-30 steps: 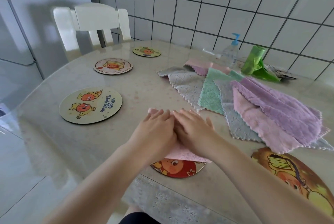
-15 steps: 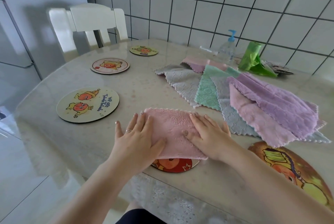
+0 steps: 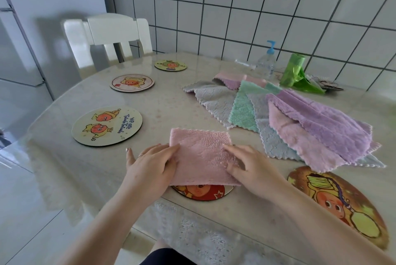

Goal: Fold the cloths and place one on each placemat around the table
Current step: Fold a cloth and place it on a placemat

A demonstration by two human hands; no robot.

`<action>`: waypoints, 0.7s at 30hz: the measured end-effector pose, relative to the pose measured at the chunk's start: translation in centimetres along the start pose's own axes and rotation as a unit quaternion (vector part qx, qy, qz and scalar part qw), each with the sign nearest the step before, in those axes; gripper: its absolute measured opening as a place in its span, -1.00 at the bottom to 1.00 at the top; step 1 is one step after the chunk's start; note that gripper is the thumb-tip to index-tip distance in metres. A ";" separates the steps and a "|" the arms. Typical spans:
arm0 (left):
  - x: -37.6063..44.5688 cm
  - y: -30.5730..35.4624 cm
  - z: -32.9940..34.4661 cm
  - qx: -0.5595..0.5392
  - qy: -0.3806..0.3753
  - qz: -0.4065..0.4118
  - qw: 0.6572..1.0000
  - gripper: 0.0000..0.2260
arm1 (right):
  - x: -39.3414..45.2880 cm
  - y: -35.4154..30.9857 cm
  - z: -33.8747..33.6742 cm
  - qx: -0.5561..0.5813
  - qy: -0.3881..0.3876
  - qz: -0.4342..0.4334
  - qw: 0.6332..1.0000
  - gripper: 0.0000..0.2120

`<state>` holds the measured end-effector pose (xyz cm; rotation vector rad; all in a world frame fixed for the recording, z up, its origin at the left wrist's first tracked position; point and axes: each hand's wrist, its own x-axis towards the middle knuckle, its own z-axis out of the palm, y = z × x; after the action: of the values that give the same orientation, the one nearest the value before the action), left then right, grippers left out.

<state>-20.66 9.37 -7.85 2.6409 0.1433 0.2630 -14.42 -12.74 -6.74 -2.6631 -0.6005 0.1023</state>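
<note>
A folded pink cloth (image 3: pixel 201 153) lies on the table, its near edge over a red round placemat (image 3: pixel 201 193). My left hand (image 3: pixel 150 164) holds the cloth's left edge, index finger on top and thumb hidden beneath. My right hand (image 3: pixel 248 164) has bent fingers on the cloth's right edge, gripping it. Three round placemats run along the left: a large one (image 3: pixel 107 126), a middle one (image 3: pixel 132 82) and a small far one (image 3: pixel 170 65). Another placemat (image 3: pixel 342 204) lies at the near right. A pile of unfolded cloths (image 3: pixel 310 127) in grey, green, blue, pink and purple is spread on the right.
A pump bottle (image 3: pixel 266 63) and a green bag roll (image 3: pixel 293 72) stand by the tiled wall behind the pile. A white chair (image 3: pixel 107 37) is at the table's far left. The table's near edge (image 3: pixel 192 222) runs just below the red placemat.
My hands slid apart from the middle of the pink cloth to its left and right edges. The fingers went from lying flat on it to taking hold of its sides.
</note>
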 end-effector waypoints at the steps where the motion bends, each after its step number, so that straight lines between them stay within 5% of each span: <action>1: 0.1 -0.1 0.1 -0.010 -0.002 0.001 1.000 -0.66 | 0.1 -0.2 0.2 -0.015 -0.011 0.006 1.000 -0.49; 6: 0.6 -0.1 0.3 -0.091 0.011 0.002 0.996 -0.66 | 1.0 -0.8 0.5 -0.011 -0.017 0.014 1.000 -0.46; 14: 1.6 0.6 0.1 -0.265 0.055 0.021 0.962 -0.52 | 1.4 -0.9 0.4 0.123 0.074 -0.040 0.989 -0.35; 21: 8.0 2.2 -1.4 -0.512 -0.075 -0.082 0.852 -0.40 | 5.0 0.5 -1.1 0.350 0.112 0.004 0.930 -0.46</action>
<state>-12.99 9.20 -4.33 1.5569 0.1254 0.0374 -9.54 -11.44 -5.88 -1.9475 -0.3800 0.0067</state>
